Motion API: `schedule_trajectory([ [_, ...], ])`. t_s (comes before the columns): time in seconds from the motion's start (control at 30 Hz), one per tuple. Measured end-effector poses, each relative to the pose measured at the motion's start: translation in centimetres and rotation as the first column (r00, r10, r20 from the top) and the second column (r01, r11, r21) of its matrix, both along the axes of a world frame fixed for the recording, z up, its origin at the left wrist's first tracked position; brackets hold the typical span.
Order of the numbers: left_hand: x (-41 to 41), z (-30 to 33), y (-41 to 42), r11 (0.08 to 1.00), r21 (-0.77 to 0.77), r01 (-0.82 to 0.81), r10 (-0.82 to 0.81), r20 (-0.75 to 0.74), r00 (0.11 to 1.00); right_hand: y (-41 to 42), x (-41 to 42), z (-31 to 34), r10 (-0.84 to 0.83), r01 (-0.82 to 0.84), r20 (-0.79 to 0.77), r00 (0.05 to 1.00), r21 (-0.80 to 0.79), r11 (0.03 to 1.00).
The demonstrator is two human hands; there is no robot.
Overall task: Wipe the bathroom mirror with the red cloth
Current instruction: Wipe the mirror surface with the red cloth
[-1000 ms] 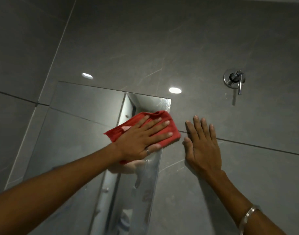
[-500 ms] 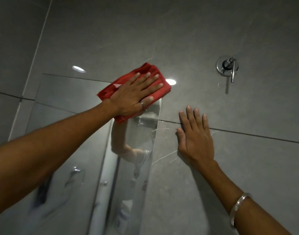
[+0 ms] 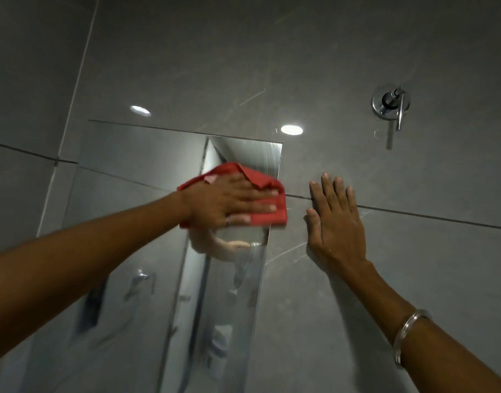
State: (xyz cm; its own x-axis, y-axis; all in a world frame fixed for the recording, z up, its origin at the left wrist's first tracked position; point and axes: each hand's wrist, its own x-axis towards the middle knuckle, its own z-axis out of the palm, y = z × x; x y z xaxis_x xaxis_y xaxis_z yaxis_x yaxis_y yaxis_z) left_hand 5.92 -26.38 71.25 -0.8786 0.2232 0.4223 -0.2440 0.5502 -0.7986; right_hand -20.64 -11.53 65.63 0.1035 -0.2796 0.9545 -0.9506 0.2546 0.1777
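Observation:
A frameless mirror (image 3: 135,171) is fixed flat to the grey tiled wall and fills the left and lower middle of the view. The red cloth (image 3: 264,218) lies against the mirror's right edge, a little below its top right corner. My left hand (image 3: 229,202) presses flat on the cloth with fingers stretched to the right. Part of the cloth is hidden under that hand. My right hand (image 3: 335,219) rests flat and open on the wall tile just right of the mirror, holding nothing. A silver bangle (image 3: 405,336) sits on that wrist.
A chrome valve handle (image 3: 392,106) sticks out of the wall at the upper right. Dark grout lines cross the grey tiles (image 3: 413,265). Two ceiling lights reflect as bright spots above the mirror. The mirror reflects a wall corner and a fixture.
My left hand and the cloth have come back down from the mirror's top edge to a spot below its top right corner. My right hand stays planted on the wall.

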Motion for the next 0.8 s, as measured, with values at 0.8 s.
schedule_trajectory([
  [0.8,-2.6,-18.1,0.1,0.986,-0.044,0.158,-0.153,0.104,0.983,-1.2,1.7,-7.4,0.047,-0.052,-0.08,0.996,-0.059,0.997],
])
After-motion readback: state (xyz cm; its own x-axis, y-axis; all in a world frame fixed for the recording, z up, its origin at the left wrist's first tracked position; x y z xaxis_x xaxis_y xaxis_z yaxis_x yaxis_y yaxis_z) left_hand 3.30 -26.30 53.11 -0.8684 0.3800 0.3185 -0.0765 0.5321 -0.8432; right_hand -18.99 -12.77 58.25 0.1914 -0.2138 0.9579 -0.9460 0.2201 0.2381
